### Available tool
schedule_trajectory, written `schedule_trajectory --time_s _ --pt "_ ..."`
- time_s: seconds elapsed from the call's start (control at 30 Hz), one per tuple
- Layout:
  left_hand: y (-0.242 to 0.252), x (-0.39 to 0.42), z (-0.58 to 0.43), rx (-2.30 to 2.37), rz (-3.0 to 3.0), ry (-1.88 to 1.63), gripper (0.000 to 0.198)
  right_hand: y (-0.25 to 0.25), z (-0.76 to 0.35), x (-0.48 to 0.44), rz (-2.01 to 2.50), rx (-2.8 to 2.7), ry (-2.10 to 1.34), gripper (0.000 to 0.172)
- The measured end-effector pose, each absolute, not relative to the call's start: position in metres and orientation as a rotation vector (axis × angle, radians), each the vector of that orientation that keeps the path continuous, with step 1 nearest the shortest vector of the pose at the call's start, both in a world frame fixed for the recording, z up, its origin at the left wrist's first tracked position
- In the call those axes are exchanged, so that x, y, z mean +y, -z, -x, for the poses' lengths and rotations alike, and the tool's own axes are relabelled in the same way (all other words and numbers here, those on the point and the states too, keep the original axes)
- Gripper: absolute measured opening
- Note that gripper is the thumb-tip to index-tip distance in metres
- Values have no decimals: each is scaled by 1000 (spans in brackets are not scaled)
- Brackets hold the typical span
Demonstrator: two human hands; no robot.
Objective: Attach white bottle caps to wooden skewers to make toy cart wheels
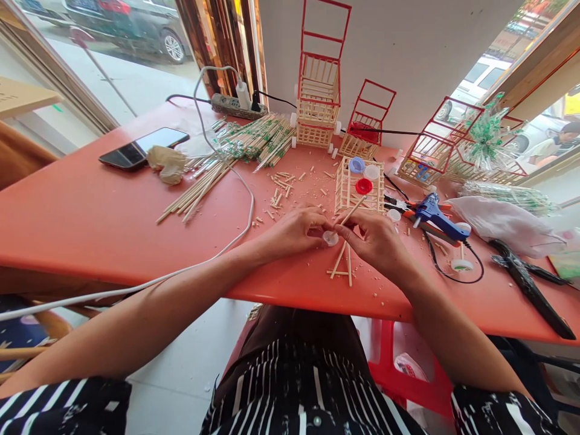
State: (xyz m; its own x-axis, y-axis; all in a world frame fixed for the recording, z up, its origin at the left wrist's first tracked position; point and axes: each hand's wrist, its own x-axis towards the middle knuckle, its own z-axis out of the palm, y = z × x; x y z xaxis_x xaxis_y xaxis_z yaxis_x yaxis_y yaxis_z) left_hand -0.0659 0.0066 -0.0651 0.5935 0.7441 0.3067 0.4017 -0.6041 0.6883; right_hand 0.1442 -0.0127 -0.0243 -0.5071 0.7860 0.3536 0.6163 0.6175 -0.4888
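Observation:
My left hand is closed at its fingertips on a small translucent white bottle cap. Between the thumb and fingers of my right hand is a thin wooden stick, slanting up to the right, its lower end at the cap. Whether the stick's end touches the cap's inside I cannot tell. Loose sticks lie on the table just below my hands. Beyond my right hand stands a small stick-built basket, with a red cap, a blue cap and a whitish cap on it.
On the red table, a blue glue gun and black-handled cutter lie right. Stick-built carts stand at the back. Bundled sticks, a phone and a power strip are left. A white cable crosses the table.

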Motion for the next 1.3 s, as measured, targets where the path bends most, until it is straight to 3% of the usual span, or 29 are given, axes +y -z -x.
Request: schedule_trajectory --time_s 1.3 --pt "69 9 67 895 -2252 -784 17 24 -144 -14 1059 -2297 -399 11"
